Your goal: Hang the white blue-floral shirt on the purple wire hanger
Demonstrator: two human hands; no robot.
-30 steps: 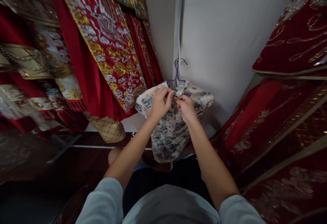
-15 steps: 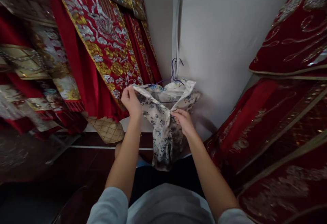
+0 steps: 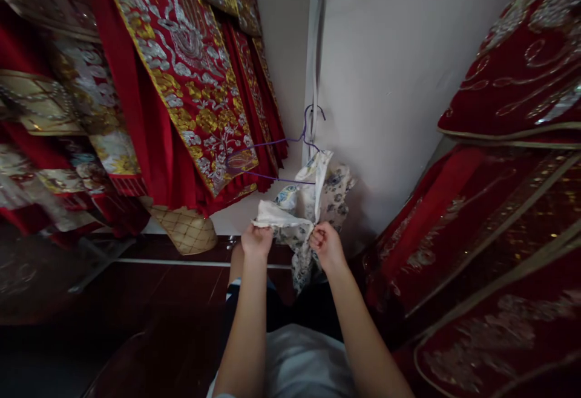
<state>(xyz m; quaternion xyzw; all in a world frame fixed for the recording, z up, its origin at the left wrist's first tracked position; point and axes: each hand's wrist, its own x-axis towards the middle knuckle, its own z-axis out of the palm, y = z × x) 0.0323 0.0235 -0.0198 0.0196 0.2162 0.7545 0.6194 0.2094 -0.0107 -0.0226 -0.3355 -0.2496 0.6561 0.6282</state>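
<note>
A floral garment (image 3: pixel 334 199) with a white collar edge hangs from the right arm of a purple wire hanger (image 3: pixel 278 141). The hanger's left arm is bare, and its hook is on the wall near a pale cord. My left hand (image 3: pixel 256 239) is closed on the left end of the garment's white collar, below the hanger. Pinched at the middle of the neckline, where the collar edges meet, is the garment's front in my right hand (image 3: pixel 325 243). The lower part of the garment dangles between my forearms.
Red embroidered robes (image 3: pixel 186 41) hang close on the left, reaching behind the hanger. More dark red garments (image 3: pixel 458 228) stand along the right. A pale metal rack bar (image 3: pixel 181 261) runs low above the dark floor.
My left hand has moved down and to the right, pulling the garment's left shoulder off the hanger. My right hand has lowered slightly with the neckline.
</note>
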